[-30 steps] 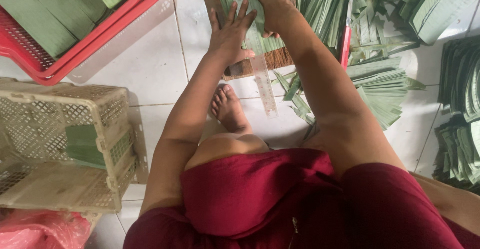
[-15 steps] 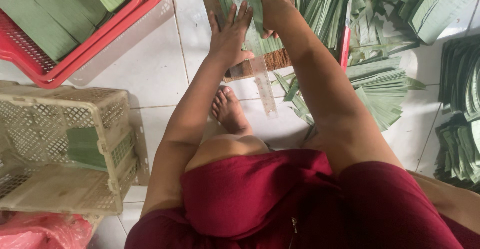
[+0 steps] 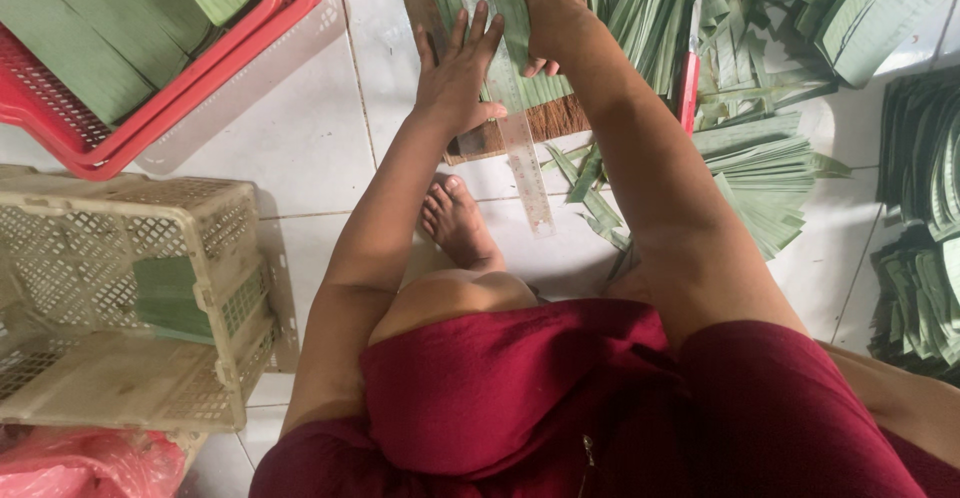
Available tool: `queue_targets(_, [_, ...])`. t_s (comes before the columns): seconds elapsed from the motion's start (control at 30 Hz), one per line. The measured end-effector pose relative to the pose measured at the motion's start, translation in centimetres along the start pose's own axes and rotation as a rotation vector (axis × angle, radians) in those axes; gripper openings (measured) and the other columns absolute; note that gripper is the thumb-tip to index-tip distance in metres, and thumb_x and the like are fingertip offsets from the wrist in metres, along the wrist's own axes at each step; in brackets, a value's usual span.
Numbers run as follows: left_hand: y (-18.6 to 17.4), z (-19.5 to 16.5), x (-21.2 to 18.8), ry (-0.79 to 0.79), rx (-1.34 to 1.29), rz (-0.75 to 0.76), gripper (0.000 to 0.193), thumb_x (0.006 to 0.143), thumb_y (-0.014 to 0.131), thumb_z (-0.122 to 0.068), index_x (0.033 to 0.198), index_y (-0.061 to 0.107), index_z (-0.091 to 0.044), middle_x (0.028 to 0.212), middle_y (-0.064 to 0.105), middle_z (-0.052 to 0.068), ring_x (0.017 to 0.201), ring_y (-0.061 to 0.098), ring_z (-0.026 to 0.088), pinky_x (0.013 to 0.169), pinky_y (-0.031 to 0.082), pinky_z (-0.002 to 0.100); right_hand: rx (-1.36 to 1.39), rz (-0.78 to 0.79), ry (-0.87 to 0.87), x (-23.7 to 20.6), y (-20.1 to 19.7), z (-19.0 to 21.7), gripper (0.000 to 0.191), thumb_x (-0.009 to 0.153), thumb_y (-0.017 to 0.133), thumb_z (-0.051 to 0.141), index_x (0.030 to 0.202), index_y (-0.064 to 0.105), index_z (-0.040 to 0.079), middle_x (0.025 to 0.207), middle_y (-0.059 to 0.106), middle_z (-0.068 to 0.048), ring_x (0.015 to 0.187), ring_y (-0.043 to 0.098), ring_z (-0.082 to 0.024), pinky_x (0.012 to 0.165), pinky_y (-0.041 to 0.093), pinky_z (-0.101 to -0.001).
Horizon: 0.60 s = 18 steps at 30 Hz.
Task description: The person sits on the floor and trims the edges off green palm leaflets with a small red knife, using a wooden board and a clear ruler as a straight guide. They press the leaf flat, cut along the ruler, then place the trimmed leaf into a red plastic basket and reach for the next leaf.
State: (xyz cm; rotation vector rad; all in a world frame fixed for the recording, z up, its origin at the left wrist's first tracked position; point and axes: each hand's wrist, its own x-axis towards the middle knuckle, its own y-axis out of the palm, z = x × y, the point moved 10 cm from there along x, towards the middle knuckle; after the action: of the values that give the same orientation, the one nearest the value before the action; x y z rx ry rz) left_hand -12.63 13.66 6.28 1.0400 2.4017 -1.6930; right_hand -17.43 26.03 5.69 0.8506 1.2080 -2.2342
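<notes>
Head camera looks straight down on a person seated on a white tiled floor [image 3: 300, 148]. Their left hand [image 3: 455, 83] lies flat with fingers spread wide, pressing on the edge of a wooden board [image 3: 425, 18] and the green leaf strips [image 3: 520, 28] laid across it. Their right hand [image 3: 550, 18] rests palm down on the same strips, fingers partly curled; whether it pinches a strip or only presses it is hard to tell from this angle. Between the two hands runs a long clear ruler [image 3: 520, 148], lying lengthwise over the strips and board and sticking out past the board's near edge onto the tiles. Just below the left wrist, a bare foot [image 3: 460, 223] sits on the floor beside the ruler's near end.

To the right of the board lies a loose heap of cut leaf strips [image 3: 760, 168], with a red-handled tool [image 3: 688, 93] partly buried at its edge. Stacked folded leaves [image 3: 920, 278] sit at the far right. At upper left, a red plastic basket [image 3: 200, 88] holds flat folded leaves. Lower left, a cream lattice crate [image 3: 120, 378] rests on its side with a few green pieces inside, and a pink plastic bag [image 3: 80, 468] shows at the bottom corner.
</notes>
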Motion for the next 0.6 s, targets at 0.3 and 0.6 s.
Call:
queue_targets(0.3, [0.0,0.0,0.1,-0.034,0.037,0.026,0.130,0.065,0.092,-0.047,0.164,0.013,-0.019,0.173,0.009,0.006,0.160,0.008,0.025,0.123,-0.004,0.069,0.051,0.040,0.065,-1.2,-0.2,-0.6,0.120,0.083,0.073,-0.008,0.166,0.004,0.046,0.096,0.077,-0.020,0.067,0.072,-0.023,0.056,0.062,-0.0414])
queue_targets(0.6, [0.7,0.4,0.7,-0.017,0.064,-0.010,0.130,0.063,0.092,-0.052,0.164,0.016,-0.020,0.172,0.009,0.005,0.158,0.013,0.026,0.121,-0.005,0.072,0.236,-1.074,-0.197,-7.3,-6.0,-17.3,0.039,0.093,0.077,-0.001,0.126,0.065,0.016,0.122,0.067,-0.012,0.099,0.079,-0.024,0.082,0.065,-0.0368])
